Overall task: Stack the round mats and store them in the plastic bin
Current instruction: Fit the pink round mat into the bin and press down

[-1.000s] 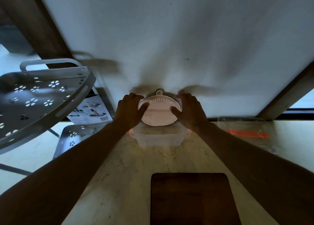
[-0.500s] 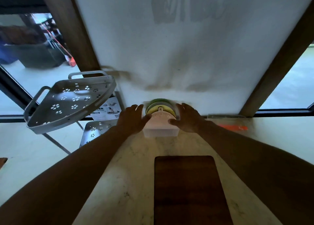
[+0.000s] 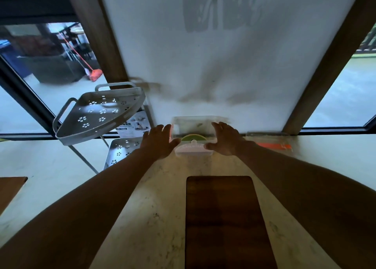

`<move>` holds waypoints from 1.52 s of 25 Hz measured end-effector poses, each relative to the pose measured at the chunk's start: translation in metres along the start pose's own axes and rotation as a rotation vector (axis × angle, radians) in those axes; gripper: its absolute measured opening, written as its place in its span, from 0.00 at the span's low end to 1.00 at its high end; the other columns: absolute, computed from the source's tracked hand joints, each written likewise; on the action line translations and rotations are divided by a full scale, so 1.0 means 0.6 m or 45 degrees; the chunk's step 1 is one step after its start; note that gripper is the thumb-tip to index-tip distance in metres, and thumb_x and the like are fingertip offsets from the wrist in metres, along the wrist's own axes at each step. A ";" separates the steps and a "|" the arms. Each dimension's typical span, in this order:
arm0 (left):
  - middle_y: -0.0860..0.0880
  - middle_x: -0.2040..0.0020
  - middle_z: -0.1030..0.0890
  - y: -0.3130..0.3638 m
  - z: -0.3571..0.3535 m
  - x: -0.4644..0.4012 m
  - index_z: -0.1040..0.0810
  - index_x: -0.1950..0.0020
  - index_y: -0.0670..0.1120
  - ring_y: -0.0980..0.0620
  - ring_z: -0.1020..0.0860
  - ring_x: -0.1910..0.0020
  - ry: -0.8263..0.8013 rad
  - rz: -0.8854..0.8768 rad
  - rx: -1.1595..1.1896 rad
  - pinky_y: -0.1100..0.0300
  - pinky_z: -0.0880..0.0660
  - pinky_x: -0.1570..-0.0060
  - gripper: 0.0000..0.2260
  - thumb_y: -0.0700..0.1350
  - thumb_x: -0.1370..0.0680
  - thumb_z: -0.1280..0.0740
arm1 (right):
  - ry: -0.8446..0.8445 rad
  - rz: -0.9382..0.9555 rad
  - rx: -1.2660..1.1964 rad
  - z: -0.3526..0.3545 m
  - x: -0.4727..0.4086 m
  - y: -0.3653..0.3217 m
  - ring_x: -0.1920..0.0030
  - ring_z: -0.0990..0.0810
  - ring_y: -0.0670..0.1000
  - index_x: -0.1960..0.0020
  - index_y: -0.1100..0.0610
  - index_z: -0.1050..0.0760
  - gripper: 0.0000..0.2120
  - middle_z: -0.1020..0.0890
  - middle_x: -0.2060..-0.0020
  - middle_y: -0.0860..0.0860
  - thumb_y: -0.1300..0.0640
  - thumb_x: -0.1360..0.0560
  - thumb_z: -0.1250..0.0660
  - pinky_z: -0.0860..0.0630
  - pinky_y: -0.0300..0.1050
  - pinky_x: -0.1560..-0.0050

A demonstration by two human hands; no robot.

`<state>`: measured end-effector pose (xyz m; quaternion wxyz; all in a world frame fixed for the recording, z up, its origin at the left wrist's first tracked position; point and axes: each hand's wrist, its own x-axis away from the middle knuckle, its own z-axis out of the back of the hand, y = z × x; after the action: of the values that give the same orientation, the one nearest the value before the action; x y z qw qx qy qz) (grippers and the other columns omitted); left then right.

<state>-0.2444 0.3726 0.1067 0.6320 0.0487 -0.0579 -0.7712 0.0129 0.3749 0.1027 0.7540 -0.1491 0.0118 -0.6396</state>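
A clear plastic bin [image 3: 195, 120] stands at the far end of the marble counter, against the white wall. Inside it the round mats lie stacked and tilted: a pale pink mat [image 3: 191, 149] in front and a green and yellow mat [image 3: 193, 137] behind it. My left hand [image 3: 159, 141] is at the bin's left side and my right hand [image 3: 224, 139] at its right side. Both hands have their fingers spread, with the thumbs near the bin's front corners. Neither hand closes around a mat.
A dark wooden board [image 3: 225, 218] lies on the counter near me. A clear lid with an orange strip [image 3: 271, 145] rests to the right of the bin. A grey perforated corner rack [image 3: 97, 114] stands to the left, beyond the counter edge, with a printed box [image 3: 134, 124] behind it.
The stack of mats went from held upright between both hands down into the bin. My hands have let go and spread apart to the bin's sides. The camera has tilted up.
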 end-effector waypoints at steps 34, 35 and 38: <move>0.48 0.48 0.15 -0.010 -0.197 -0.169 0.19 0.44 0.49 0.51 0.20 0.46 -0.100 -0.319 0.289 0.47 0.29 0.35 0.24 0.63 0.21 0.47 | -0.089 0.378 -0.201 -0.128 -0.237 0.014 0.59 0.20 0.56 0.54 0.60 0.20 0.14 0.17 0.58 0.57 0.57 0.18 0.41 0.25 0.49 0.56; 0.47 0.50 0.15 -0.005 -0.195 -0.175 0.19 0.45 0.48 0.51 0.19 0.51 -0.117 -0.274 0.404 0.48 0.24 0.43 0.22 0.61 0.20 0.46 | -0.071 0.379 -0.190 -0.130 -0.236 0.015 0.58 0.20 0.57 0.54 0.60 0.20 0.13 0.17 0.57 0.58 0.57 0.18 0.41 0.24 0.51 0.55; 0.47 0.49 0.16 0.005 -0.188 -0.196 0.19 0.44 0.47 0.51 0.19 0.53 -0.172 -0.102 0.643 0.51 0.20 0.51 0.13 0.52 0.21 0.38 | 0.000 0.350 -0.228 -0.136 -0.239 0.023 0.56 0.19 0.59 0.52 0.62 0.22 0.11 0.17 0.55 0.59 0.58 0.18 0.41 0.23 0.54 0.55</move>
<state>-0.2016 0.4840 -0.0038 0.5636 0.1556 -0.2885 -0.7582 -0.0168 0.4983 -0.0033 0.8182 -0.2126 0.0889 -0.5267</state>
